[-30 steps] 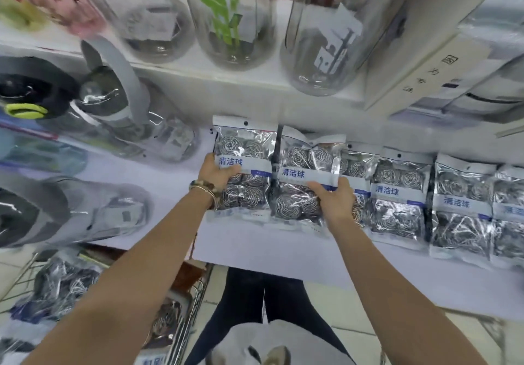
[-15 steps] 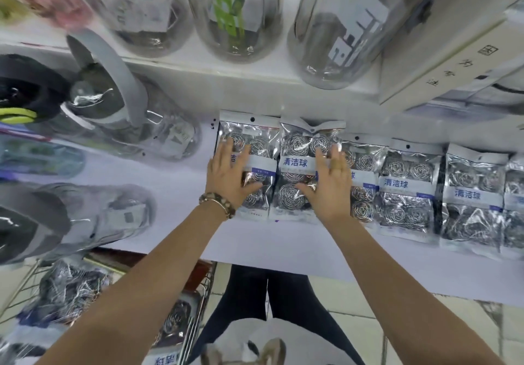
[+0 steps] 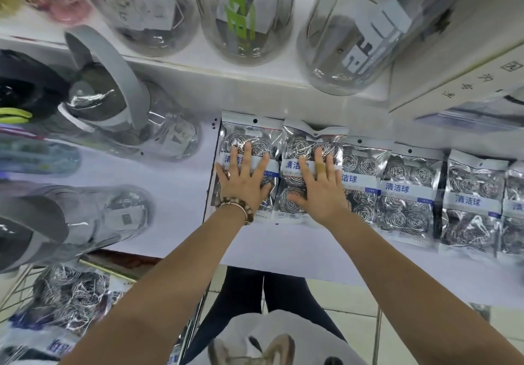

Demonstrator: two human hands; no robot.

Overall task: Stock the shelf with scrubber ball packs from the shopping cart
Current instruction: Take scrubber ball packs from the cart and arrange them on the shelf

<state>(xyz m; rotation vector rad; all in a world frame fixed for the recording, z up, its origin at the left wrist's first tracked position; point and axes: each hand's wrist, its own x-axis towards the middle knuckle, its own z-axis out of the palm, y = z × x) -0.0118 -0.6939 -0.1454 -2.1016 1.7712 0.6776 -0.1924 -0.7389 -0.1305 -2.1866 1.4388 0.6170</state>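
Left hand [image 3: 243,183]: grip open, fingers flat on leftmost pack [image 3: 249,129], frame centre.
Right hand [image 3: 320,191]: grip open, flat on second pack [image 3: 306,135].
Edges: packs touch side by side.
Room: bare shelf [image 3: 175,183] left of them.

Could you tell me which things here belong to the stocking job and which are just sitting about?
Job: left hand flat on the end pack; right hand flat on the next pack; row of packs beyond; packs in the cart; shelf.
Bystanders: clear jars above; lidded bottles left; white box.
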